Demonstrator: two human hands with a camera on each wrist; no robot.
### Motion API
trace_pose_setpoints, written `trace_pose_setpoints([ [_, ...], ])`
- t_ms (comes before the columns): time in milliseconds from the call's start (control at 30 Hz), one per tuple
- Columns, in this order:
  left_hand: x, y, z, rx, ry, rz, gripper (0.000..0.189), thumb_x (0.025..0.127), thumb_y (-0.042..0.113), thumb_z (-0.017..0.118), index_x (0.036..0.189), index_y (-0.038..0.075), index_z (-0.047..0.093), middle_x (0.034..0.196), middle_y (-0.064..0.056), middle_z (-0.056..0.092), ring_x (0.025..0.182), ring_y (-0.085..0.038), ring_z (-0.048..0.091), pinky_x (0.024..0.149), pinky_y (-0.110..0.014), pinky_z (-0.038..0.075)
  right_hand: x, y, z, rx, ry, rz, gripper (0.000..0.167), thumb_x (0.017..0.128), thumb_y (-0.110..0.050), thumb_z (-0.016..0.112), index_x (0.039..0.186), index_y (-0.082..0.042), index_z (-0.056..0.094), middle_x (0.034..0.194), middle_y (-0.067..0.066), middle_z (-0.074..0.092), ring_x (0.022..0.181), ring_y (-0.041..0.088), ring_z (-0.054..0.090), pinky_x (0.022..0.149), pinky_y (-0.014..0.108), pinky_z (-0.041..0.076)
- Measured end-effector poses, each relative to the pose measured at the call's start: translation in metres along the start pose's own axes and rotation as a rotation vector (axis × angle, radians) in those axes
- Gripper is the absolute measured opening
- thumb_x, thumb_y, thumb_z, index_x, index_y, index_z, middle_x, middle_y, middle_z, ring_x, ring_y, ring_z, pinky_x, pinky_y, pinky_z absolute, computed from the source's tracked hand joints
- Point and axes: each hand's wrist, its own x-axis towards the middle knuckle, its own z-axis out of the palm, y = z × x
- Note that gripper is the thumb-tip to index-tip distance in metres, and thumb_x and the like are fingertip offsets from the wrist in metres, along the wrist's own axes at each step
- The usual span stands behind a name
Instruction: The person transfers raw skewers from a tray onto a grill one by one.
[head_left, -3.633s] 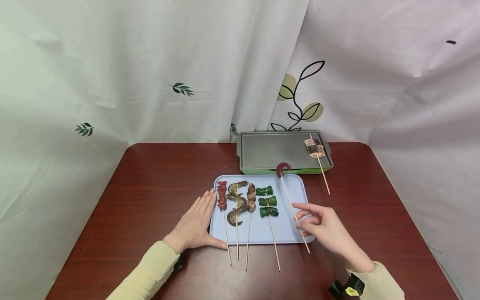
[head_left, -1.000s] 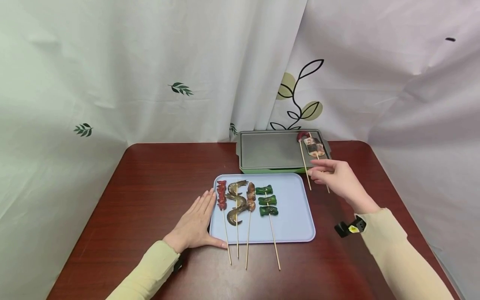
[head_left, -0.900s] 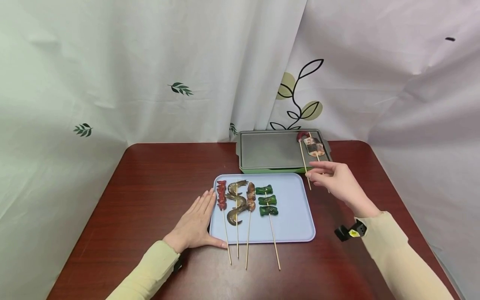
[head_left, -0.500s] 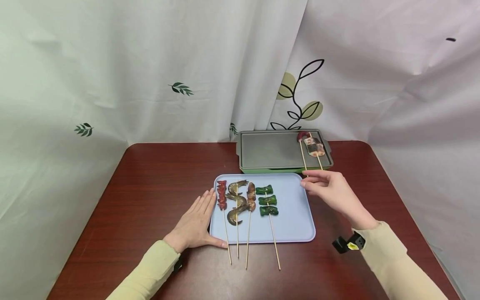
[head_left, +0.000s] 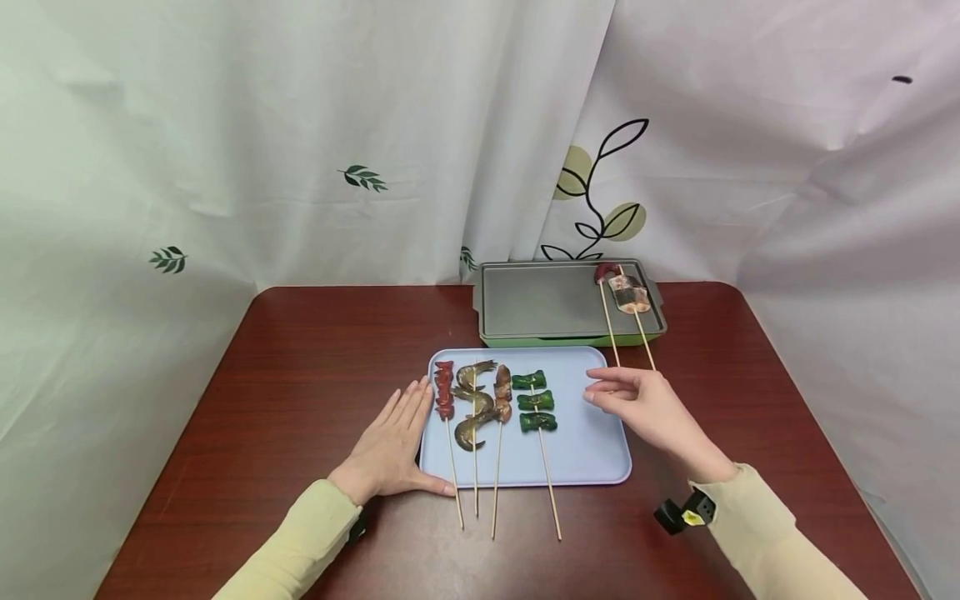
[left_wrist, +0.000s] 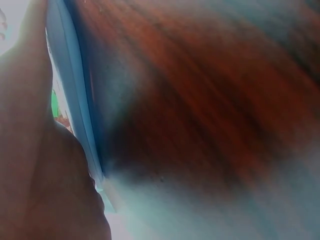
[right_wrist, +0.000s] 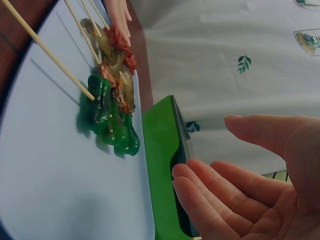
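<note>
My left hand [head_left: 390,442] lies flat with spread fingers against the left edge of the pale blue tray [head_left: 592,454], its thumb at the near edge by the red-piece skewer [head_left: 444,390]. Over the tray's right side hovers my right hand [head_left: 648,408]; the right wrist view shows its fingers loosely bent, thumb apart, nothing between them. Nearest to it on the tray is the green pepper skewer [head_left: 537,402]. Left of that lie a brown meat skewer [head_left: 502,394] and a shrimp skewer [head_left: 472,404]. In the left wrist view the tray's side [left_wrist: 75,65] runs beside the hand.
Behind the tray stands a green-based griddle [head_left: 536,300]. At its right end lie a curled dark red skewer [head_left: 604,272] and a fish-piece skewer [head_left: 629,294], sticks jutting over the near edge. A white patterned curtain [head_left: 300,125] hangs behind the brown table [head_left: 300,367].
My right hand carried the curled dark red skewer from the tray to the griddle, beside the fish skewer. It let go and came back toward the tray. The left hand stayed put.
</note>
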Motion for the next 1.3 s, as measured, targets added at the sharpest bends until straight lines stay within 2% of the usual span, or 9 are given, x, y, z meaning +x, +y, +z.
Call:
trace_pose_setpoints([
  [300, 0.001, 0.001, -0.002, -0.038, -0.001, -0.002, 0.15, 0.06, 0.098, 0.058, 0.157, -0.01, 0.021, 0.164, -0.025, 0.018, 0.152, -0.038, 0.016, 0.122, -0.048, 0.016, -0.004, 0.0, 0.008, 0.034, -0.008, 0.012, 0.044, 0.092, -0.019, 0.077, 0.129, 0.003, 0.067, 0.107, 0.01, 0.075, 0.093, 0.017, 0.073, 0.078, 0.026, 0.055],
  [567, 0.001, 0.001, -0.002, -0.047, -0.015, -0.007, 0.149, 0.06, 0.098, 0.056, 0.158, -0.009, 0.021, 0.165, -0.024, 0.018, 0.152, -0.037, 0.015, 0.122, -0.048, 0.016, -0.01, 0.003, 0.018, 0.078, -0.05, 0.011, 0.047, 0.091, -0.019, 0.079, 0.13, 0.005, 0.066, 0.107, 0.011, 0.075, 0.094, 0.018, 0.074, 0.079, 0.025, 0.055],
  [800, 0.0, -0.001, 0.006, -0.055, 0.03, 0.004, 0.15, 0.059, 0.099, 0.056, 0.157, -0.01, 0.022, 0.164, -0.025, 0.019, 0.152, -0.037, 0.016, 0.122, -0.049, 0.017, -0.014, 0.012, 0.03, 0.102, -0.069, 0.044, 0.043, 0.091, -0.018, 0.08, 0.125, 0.006, 0.068, 0.103, 0.01, 0.076, 0.091, 0.018, 0.074, 0.079, 0.027, 0.056],
  [1000, -0.001, -0.004, 0.011, -0.043, 0.054, 0.007, 0.151, 0.059, 0.1, 0.054, 0.157, -0.009, 0.021, 0.165, -0.024, 0.018, 0.153, -0.035, 0.015, 0.122, -0.047, 0.016, -0.017, 0.02, 0.043, 0.124, -0.095, 0.039, 0.04, 0.088, -0.015, 0.08, 0.119, 0.008, 0.07, 0.097, 0.01, 0.076, 0.087, 0.017, 0.074, 0.075, 0.023, 0.055],
  [1133, 0.0, -0.003, 0.01, -0.049, 0.029, -0.002, 0.151, 0.059, 0.1, 0.055, 0.158, -0.008, 0.018, 0.166, -0.023, 0.016, 0.153, -0.034, 0.013, 0.123, -0.045, 0.013, -0.018, 0.024, 0.052, 0.133, -0.116, 0.043, 0.039, 0.088, -0.015, 0.081, 0.117, 0.008, 0.07, 0.095, 0.01, 0.076, 0.084, 0.018, 0.074, 0.071, 0.024, 0.055],
  [1300, 0.0, -0.002, 0.008, -0.058, 0.026, -0.002, 0.151, 0.058, 0.098, 0.058, 0.157, -0.01, 0.021, 0.165, -0.025, 0.018, 0.152, -0.037, 0.015, 0.122, -0.047, 0.015, -0.02, 0.027, 0.059, 0.123, -0.123, 0.074, 0.039, 0.088, -0.018, 0.081, 0.116, 0.007, 0.071, 0.094, 0.008, 0.076, 0.083, 0.018, 0.073, 0.071, 0.024, 0.055],
])
